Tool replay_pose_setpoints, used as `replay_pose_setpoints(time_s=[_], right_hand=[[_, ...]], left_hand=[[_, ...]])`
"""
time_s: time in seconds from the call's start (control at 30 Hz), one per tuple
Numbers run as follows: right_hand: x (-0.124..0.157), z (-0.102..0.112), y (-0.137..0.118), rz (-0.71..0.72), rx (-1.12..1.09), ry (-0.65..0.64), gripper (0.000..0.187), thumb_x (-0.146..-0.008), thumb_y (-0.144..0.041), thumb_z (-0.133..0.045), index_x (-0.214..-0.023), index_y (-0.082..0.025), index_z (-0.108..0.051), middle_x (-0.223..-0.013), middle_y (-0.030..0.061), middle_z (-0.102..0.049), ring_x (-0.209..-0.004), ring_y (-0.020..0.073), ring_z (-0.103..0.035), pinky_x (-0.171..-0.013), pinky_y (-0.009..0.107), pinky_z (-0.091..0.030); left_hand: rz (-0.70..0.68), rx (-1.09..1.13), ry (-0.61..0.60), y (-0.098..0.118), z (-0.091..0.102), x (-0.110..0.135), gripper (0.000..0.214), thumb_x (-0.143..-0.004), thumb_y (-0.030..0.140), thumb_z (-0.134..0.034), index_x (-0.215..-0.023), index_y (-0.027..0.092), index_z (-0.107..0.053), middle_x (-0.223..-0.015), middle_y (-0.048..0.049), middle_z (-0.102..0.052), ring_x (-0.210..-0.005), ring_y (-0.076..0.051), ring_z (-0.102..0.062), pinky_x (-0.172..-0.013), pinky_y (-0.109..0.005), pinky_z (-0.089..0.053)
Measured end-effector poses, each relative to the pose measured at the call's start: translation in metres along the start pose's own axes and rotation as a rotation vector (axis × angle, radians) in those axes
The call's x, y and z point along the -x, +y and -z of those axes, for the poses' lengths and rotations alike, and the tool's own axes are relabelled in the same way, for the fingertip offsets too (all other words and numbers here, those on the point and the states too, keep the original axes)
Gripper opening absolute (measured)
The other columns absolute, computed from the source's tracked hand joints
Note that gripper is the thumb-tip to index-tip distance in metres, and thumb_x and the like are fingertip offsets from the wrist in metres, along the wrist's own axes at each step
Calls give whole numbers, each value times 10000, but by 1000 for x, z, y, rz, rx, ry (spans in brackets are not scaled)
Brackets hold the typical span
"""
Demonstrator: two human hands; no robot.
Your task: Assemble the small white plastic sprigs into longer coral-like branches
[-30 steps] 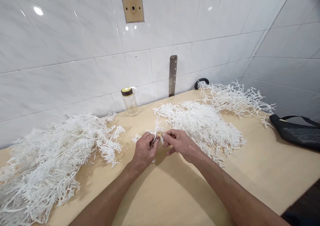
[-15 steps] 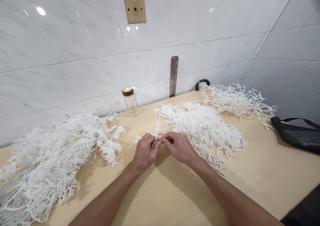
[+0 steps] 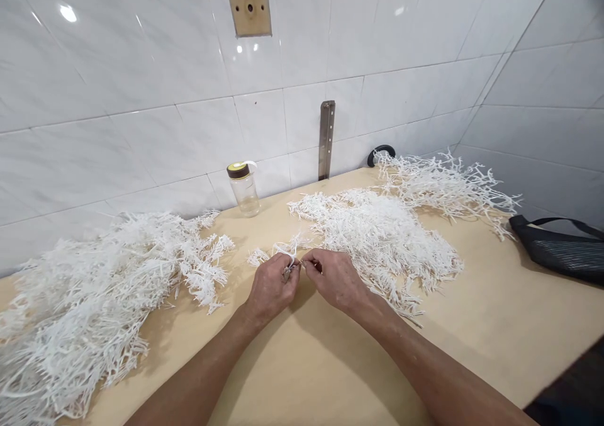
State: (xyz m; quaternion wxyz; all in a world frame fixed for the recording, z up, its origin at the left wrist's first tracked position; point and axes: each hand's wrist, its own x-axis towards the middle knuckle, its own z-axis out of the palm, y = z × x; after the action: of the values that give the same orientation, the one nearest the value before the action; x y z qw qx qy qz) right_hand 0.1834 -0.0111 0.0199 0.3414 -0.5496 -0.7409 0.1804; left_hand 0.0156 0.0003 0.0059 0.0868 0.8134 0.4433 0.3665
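Note:
My left hand [image 3: 275, 281] is closed on a thin white plastic branch [image 3: 293, 248], whose forked end sticks up beyond the fingers. Close beside it, my right hand [image 3: 334, 276] pinches with thumb and forefinger near the left fingertips; what sits in that pinch is too small to make out. A dense heap of short white branched pieces [image 3: 382, 237] lies just past my right hand. To the left spreads a larger pile of white branched sprigs [image 3: 108, 287]. Small loose white sprigs [image 3: 257, 257] rest on the table behind my left hand.
A clear jar with a dark and yellow lid [image 3: 244, 190] stands near the tiled wall. Longer bare white branches [image 3: 448, 184] lie at the back right, by a black ring-shaped object [image 3: 380, 154]. A black bag [image 3: 559, 250] sits at the right table edge. A metal strip [image 3: 326, 140] is upright against the wall.
The white branch in my left hand has tilted lower, toward the right. My hands have stayed close together, with a slightly wider gap between the fingertips. The view has shifted a little.

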Motion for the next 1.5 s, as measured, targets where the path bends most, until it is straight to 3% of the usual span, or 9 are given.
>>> replay_pose_setpoints(time_s=[0.4, 0.6, 0.8, 0.93, 1.03, 1.13, 1.3, 1.4, 1.5], right_hand=[[-1, -1, 0, 18, 41, 2, 206, -902, -120, -517, -836, -189, -701, -818, 30, -730, -724, 161, -629, -675, 261, -391], [0, -4, 5, 19, 75, -19, 175, -888, -123, -532, -821, -195, -677, -838, 34, -727, -731, 166, -631, -670, 265, -391], [-2, -8, 9, 58, 137, -25, 171, -915, -159, -516, -844, -191, -668, -846, 47, -711, -751, 171, -622, -679, 273, -393], [-8, -6, 17, -64, 171, 38, 142, -865, -127, -521, -787, -179, -627, -781, 56, -682, -713, 182, -603, -646, 283, -401], [-13, 1, 23, -200, -14, 94, 69, -824, -186, -561, -769, -197, -602, -706, 20, -656, -637, 172, -603, -601, 278, -431], [-14, 8, 27, -349, -322, 63, 107, -823, -307, -599, -789, -207, -581, -654, -12, -629, -503, 148, -596, -516, 271, -453], [-14, 10, 30, -396, -722, 10, 219, -818, -396, -666, -870, -201, -581, -543, -45, -554, -431, 131, -536, -441, 257, -451], [-14, 11, 26, -411, -833, -111, 264, -826, -435, -676, -910, -189, -627, -560, -39, -557, -461, 123, -523, -446, 251, -463], [-14, 11, 22, -428, -900, -249, 326, -837, -493, -662, -778, -175, -630, -585, -22, -557, -507, 113, -525, -463, 239, -482]], left_hand=[[150, 67, -67, 3, -1, 0, 273, -871, 262, -522, -608, 207, -476, -538, 26, -534, -500, -121, -468, -516, -235, -329], [368, 355, -127, 7, 3, -5, 190, -823, 297, -563, -689, 184, -637, -568, 21, -582, -517, -118, -501, -495, -218, -365], [489, 535, -206, 5, 5, -8, 235, -799, 354, -600, -660, 164, -604, -554, 23, -526, -514, -111, -457, -472, -215, -345], [516, 575, -293, 9, 4, -7, 226, -788, 341, -616, -640, 178, -564, -529, 50, -467, -494, -96, -405, -466, -211, -306], [565, 630, -236, 9, 1, -7, 231, -797, 382, -624, -697, 174, -602, -566, 34, -523, -513, -108, -452, -486, -224, -343], [582, 681, -123, 6, -3, -7, 270, -805, 423, -632, -748, 160, -634, -636, 2, -584, -572, -124, -512, -550, -242, -403], [530, 663, -11, 4, -8, -2, 261, -837, 404, -623, -781, 152, -661, -659, -2, -588, -580, -115, -496, -563, -239, -410], [497, 591, 12, 6, -8, 0, 241, -855, 377, -609, -778, 157, -671, -654, 0, -593, -569, -111, -483, -552, -236, -401], [479, 516, 28, 8, -7, 0, 238, -864, 365, -596, -760, 161, -661, -645, 2, -585, -564, -112, -476, -542, -236, -397]])
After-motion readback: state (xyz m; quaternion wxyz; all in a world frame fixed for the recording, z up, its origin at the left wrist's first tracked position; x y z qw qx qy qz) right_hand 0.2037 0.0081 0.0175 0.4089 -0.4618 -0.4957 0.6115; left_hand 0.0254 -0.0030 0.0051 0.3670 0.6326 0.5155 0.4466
